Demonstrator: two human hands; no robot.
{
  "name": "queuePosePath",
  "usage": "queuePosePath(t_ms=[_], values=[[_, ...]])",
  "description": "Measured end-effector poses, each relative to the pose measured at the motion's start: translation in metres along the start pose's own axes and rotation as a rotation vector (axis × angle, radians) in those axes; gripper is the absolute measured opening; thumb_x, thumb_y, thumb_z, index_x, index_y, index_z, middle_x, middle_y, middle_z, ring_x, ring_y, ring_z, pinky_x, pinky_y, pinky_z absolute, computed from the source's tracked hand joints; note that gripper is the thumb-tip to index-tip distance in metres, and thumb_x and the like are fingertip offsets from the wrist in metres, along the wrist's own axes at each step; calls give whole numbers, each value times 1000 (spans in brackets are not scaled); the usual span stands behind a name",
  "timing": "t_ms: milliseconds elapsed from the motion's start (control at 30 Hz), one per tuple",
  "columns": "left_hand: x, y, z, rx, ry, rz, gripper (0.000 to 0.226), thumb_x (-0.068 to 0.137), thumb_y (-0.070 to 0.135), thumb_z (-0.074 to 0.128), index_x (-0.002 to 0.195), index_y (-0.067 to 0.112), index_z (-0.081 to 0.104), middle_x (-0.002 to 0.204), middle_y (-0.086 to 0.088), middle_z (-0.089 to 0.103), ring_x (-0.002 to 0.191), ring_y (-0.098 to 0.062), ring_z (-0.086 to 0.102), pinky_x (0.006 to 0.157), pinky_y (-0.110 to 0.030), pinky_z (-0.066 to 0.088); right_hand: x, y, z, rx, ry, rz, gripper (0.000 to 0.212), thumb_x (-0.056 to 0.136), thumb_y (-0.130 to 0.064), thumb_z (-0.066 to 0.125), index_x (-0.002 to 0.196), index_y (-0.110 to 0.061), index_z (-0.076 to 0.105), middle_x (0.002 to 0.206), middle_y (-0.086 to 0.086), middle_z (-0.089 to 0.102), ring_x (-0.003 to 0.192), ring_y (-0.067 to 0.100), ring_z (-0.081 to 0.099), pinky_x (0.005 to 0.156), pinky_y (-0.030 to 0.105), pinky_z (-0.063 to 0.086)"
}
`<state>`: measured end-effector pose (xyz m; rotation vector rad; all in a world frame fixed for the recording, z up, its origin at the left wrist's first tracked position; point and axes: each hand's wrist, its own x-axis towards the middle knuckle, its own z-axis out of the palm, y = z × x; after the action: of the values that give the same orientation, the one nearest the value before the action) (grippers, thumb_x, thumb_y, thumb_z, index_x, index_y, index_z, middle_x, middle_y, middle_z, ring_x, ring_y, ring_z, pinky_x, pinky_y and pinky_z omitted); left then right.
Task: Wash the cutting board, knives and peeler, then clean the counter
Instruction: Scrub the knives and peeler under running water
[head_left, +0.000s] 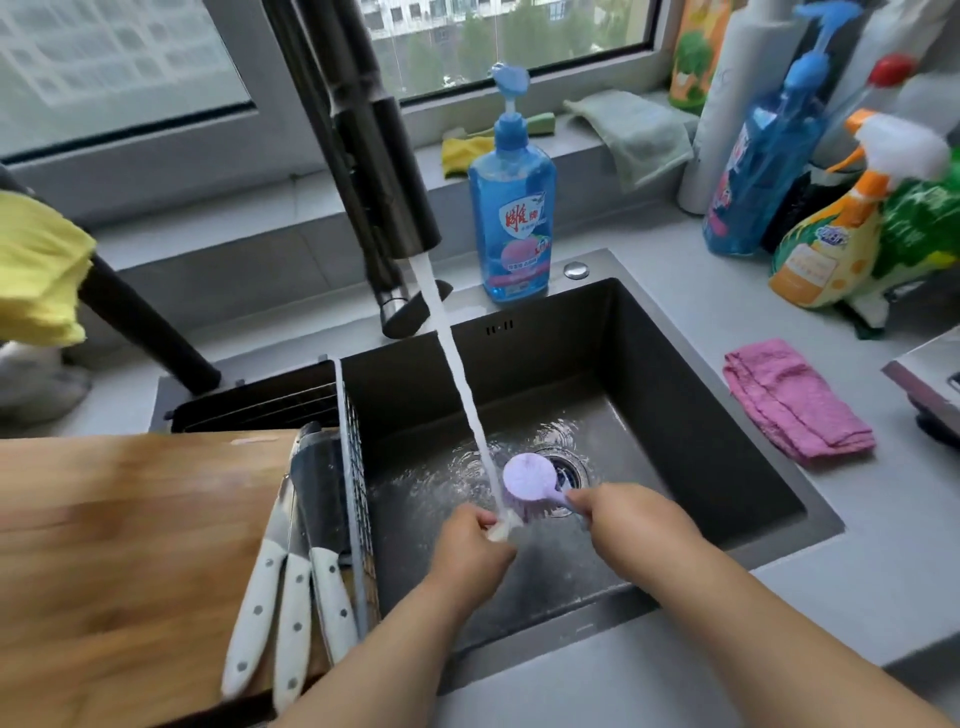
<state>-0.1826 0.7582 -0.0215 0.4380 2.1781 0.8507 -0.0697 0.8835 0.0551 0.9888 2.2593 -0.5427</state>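
Note:
Over the dark sink (675, 415), my left hand (475, 551) grips a small pale tool (503, 530) that looks like the peeler. It sits right under the running water (457, 374), which blurs its shape. My right hand (639, 525) holds a lilac dish brush (530, 480) by its handle, bristles down against that tool. The wooden cutting board (130, 545) lies across the left of the sink. Three white-handled knives (291, 597) lie on its right edge, blades pointing away from me.
The black faucet (384, 156) runs above the sink, next to a wire rack (358, 467). Blue dish soap (511, 208) stands behind the basin. A pink cloth (795, 400) and spray bottles (831, 234) occupy the right counter. A yellow cloth (36, 270) hangs at the left.

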Motion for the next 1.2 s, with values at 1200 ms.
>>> queuePosePath(t_ms=[1200], values=[[-30, 19, -38, -714, 47, -273, 31, 97, 10, 38, 96, -14, 59, 63, -18, 57, 35, -10, 40, 32, -17, 30, -39, -6, -6, 28, 147, 109, 59, 99, -19, 28, 149, -48, 17, 143, 6, 46, 124, 32, 50, 93, 40, 46]])
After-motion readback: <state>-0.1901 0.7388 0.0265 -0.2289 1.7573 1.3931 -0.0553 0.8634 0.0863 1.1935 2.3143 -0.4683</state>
